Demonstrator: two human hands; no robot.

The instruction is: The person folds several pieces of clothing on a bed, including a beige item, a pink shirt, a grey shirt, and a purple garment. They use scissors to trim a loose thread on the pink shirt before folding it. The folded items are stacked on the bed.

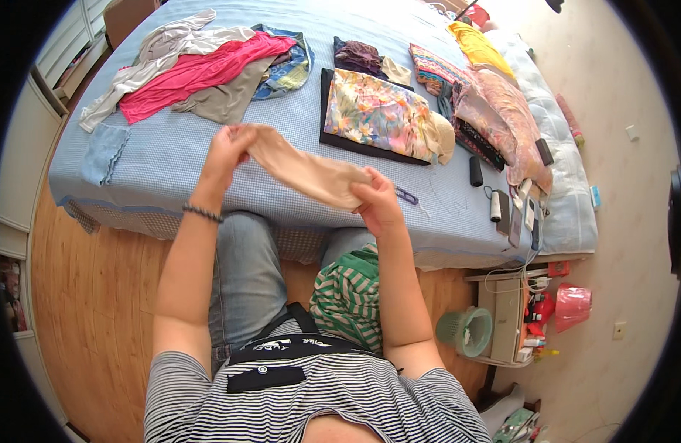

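I hold a small beige, stretchy garment (303, 171) stretched between both hands above the near edge of the bed (170, 166). My left hand (224, 153) pinches its far end, and a beaded bracelet sits on that wrist. My right hand (376, 203) grips the near end. A green and white striped garment (349, 295) lies on my lap over my jeans.
On the blue checked bedspread lie a pile with a pink garment (200, 70), a floral folded cloth on a black board (374, 114), more colourful clothes (495, 118), and remotes (503, 210). A small green basket (466, 331) and a cluttered low table (514, 314) stand on the wooden floor at right.
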